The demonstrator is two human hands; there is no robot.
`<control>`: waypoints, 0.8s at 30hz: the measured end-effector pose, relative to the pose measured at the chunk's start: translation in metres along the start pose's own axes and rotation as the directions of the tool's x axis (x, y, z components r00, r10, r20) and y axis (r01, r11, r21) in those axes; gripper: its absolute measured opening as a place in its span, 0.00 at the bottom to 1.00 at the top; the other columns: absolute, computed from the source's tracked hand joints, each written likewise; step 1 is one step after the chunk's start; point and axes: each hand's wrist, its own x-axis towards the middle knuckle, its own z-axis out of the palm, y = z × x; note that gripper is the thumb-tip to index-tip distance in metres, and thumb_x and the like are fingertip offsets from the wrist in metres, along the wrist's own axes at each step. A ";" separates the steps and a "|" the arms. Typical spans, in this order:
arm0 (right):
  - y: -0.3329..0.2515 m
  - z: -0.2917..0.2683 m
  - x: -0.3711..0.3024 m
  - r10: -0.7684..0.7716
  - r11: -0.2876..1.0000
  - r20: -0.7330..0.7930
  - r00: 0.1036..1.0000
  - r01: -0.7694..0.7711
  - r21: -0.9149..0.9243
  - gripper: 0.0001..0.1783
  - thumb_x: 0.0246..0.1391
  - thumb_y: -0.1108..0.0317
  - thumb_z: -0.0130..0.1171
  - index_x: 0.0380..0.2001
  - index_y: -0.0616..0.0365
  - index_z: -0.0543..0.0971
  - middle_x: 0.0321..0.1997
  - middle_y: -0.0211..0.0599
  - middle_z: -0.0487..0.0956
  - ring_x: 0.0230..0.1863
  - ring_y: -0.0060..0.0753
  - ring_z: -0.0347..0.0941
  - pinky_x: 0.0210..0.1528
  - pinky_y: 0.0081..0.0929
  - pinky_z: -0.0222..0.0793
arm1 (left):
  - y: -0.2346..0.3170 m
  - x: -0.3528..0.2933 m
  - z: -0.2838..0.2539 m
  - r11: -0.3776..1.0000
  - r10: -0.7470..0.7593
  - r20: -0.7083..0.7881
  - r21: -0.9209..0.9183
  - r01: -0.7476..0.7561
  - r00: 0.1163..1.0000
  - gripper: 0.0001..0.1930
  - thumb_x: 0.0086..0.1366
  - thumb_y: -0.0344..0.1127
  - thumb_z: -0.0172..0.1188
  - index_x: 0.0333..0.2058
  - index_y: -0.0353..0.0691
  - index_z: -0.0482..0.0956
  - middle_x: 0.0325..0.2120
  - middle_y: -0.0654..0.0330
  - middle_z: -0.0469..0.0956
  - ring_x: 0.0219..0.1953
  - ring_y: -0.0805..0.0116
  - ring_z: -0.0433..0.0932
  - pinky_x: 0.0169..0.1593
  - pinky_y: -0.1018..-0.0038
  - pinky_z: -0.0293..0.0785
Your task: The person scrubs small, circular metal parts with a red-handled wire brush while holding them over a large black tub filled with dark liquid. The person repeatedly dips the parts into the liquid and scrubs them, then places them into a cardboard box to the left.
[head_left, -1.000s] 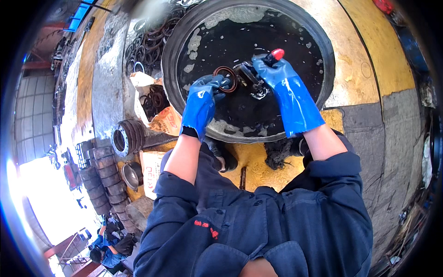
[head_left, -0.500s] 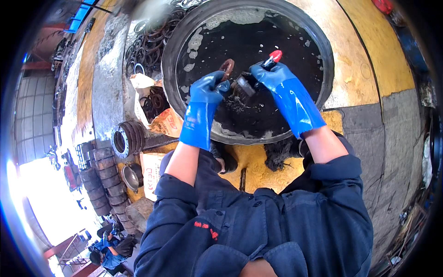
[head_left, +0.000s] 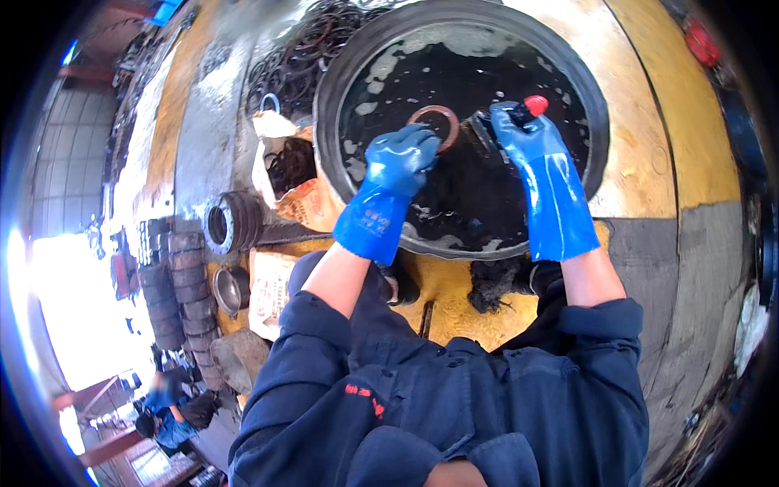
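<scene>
Both my hands wear long blue rubber gloves above a round dark tub (head_left: 598, 122) of black liquid with patches of pale foam. My left hand (head_left: 401, 158) is closed on the near-left edge of a reddish-brown ring (head_left: 455, 126), whose open middle now faces up. In my right hand (head_left: 526, 140) is a brush with a red-ended handle (head_left: 535, 105). Its dark brush head (head_left: 482, 130) lies just right of the ring, low over the liquid; whether the two touch I cannot tell.
Left of the tub stands an open sack (head_left: 307, 203) of dark rings, with a heap of rings (head_left: 312, 49) beyond it. Stacked flanged rings (head_left: 231, 223), a metal bowl (head_left: 232, 290) and piled cylinders (head_left: 188, 280) stand farther left. Another person (head_left: 174, 418) is at the lower left.
The ring has turned from nearly edge-on to facing up, and my left hand has rolled over it, knuckles up. The brush head has swung to the ring's right side. The whole view has shifted slightly.
</scene>
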 end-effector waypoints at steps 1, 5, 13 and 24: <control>0.000 -0.003 -0.001 0.000 1.000 -0.007 1.000 0.000 -0.006 0.21 0.61 0.47 0.60 0.39 0.55 0.86 0.34 0.41 0.86 0.38 0.35 0.84 0.46 0.34 0.77 | 0.001 0.000 0.003 0.995 -0.022 -0.062 -0.103 0.015 0.998 0.19 0.48 0.30 0.75 0.42 0.43 0.86 0.39 0.52 0.87 0.43 0.46 0.86 0.43 0.59 0.84; -0.001 -0.005 -0.008 -0.007 1.000 0.001 1.000 0.007 -0.011 0.21 0.61 0.47 0.61 0.39 0.55 0.86 0.34 0.41 0.86 0.39 0.35 0.84 0.47 0.34 0.77 | 0.008 -0.014 -0.012 0.790 -0.572 0.044 -0.238 0.565 0.819 0.10 0.61 0.33 0.73 0.41 0.38 0.87 0.33 0.51 0.86 0.35 0.60 0.86 0.41 0.68 0.80; -0.017 -0.016 -0.010 -0.044 0.999 -0.013 0.999 0.044 -0.020 0.22 0.61 0.47 0.61 0.40 0.55 0.86 0.35 0.41 0.87 0.39 0.35 0.84 0.47 0.34 0.77 | -0.125 -0.073 -0.137 0.599 -0.785 -0.122 0.100 0.795 0.607 0.23 0.65 0.40 0.70 0.56 0.36 0.82 0.48 0.51 0.86 0.49 0.63 0.84 0.55 0.68 0.78; -0.015 -0.024 -0.007 -0.052 0.999 -0.019 0.998 0.052 -0.015 0.22 0.61 0.46 0.62 0.41 0.54 0.86 0.36 0.40 0.87 0.40 0.35 0.84 0.48 0.34 0.77 | -0.052 0.003 -0.104 0.518 -0.723 0.337 -0.311 0.797 0.602 0.22 0.66 0.41 0.70 0.54 0.35 0.82 0.45 0.55 0.85 0.48 0.67 0.83 0.55 0.69 0.77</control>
